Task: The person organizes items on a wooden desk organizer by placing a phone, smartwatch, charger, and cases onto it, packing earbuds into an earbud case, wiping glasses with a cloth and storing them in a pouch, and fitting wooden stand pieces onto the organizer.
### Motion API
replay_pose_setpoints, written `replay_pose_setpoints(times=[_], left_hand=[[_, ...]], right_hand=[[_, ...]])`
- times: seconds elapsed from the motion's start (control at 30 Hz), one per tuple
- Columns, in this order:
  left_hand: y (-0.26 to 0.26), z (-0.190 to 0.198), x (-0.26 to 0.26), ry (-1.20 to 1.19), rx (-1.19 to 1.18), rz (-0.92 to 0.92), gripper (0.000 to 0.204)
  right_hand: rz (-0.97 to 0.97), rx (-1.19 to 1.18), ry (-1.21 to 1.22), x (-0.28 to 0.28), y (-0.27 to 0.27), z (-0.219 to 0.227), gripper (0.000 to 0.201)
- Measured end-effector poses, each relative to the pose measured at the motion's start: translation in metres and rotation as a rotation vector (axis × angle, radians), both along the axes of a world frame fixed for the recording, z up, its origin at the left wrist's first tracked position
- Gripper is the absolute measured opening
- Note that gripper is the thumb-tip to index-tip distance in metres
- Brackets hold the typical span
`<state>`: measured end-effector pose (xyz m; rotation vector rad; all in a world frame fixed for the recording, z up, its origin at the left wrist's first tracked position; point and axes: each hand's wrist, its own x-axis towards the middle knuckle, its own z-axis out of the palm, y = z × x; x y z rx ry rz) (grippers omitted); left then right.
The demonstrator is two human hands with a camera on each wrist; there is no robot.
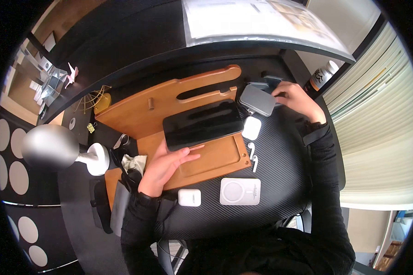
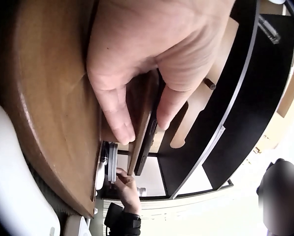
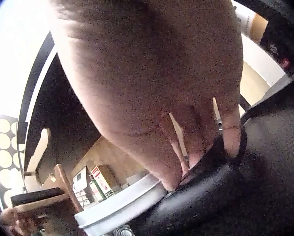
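Note:
My left hand (image 1: 163,166) pinches a black smartphone (image 1: 203,123) at its lower left edge, together with a thin wooden piece (image 2: 143,115) under it. In the left wrist view the thumb lies on the phone's side and the fingers on the wooden side. The phone is tilted over a brown wooden desk organizer (image 1: 215,158) with an upright slotted back. At the far right, my right hand (image 1: 298,100) has its curled fingertips at the right edge of a flat grey square case (image 1: 258,99). The right wrist view shows a dark, leathery thing (image 3: 201,191) against those fingers.
A white square case (image 1: 251,128), two earbuds (image 1: 255,162), a white earbud case (image 1: 189,197) and a white magnetic power bank (image 1: 240,191) lie near the organizer. A white lamp (image 1: 97,159) stands left. A shelf (image 1: 137,32) overhangs the back; a bottle (image 1: 323,75) stands back right.

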<state>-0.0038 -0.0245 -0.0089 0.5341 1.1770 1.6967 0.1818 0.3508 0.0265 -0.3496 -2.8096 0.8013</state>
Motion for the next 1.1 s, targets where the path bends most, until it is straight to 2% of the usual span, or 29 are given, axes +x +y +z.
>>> replay_pose_setpoints(times=[0.17, 0.27, 0.43, 0.53, 0.67, 0.8, 0.87, 0.9, 1.0, 1.03, 1.1], left_hand=[[0.000, -0.002, -0.002, -0.012, -0.010, -0.032, 0.053], [0.000, -0.003, -0.001, -0.021, -0.014, -0.023, 0.050], [0.000, -0.004, -0.002, -0.022, -0.026, -0.021, 0.048], [0.000, -0.003, -0.002, -0.032, -0.028, -0.012, 0.048], [0.000, -0.004, -0.002, -0.036, -0.020, -0.014, 0.048], [0.000, -0.002, -0.001, -0.027, -0.003, 0.001, 0.047], [0.000, -0.001, -0.001, -0.026, -0.022, -0.002, 0.046], [0.000, -0.002, -0.001, -0.028, -0.022, 0.000, 0.046], [0.001, -0.003, -0.002, -0.032, -0.027, -0.008, 0.046], [0.000, -0.003, -0.002, -0.033, -0.024, -0.004, 0.046], [0.000, -0.004, -0.002, -0.034, -0.023, -0.002, 0.046]], right_hand=[[0.030, 0.075, 0.074, -0.002, 0.002, -0.007, 0.018], [-0.022, 0.063, 0.073, -0.002, -0.007, 0.003, 0.022], [0.042, 0.272, 0.016, 0.004, -0.013, 0.005, 0.043], [0.032, 0.249, -0.028, 0.005, -0.015, 0.009, 0.050], [0.055, 0.221, -0.018, 0.011, -0.010, 0.018, 0.048], [0.038, 0.115, 0.015, 0.018, -0.007, 0.035, 0.042], [-0.183, -0.058, -0.029, 0.020, -0.010, 0.046, 0.041], [-0.182, -0.057, -0.031, 0.019, -0.011, 0.044, 0.041], [-0.049, -0.475, 0.189, 0.018, -0.011, 0.038, 0.043], [-0.050, -0.475, 0.188, 0.016, -0.016, 0.040, 0.043], [0.094, -0.554, 0.274, 0.008, -0.031, 0.043, 0.042]])
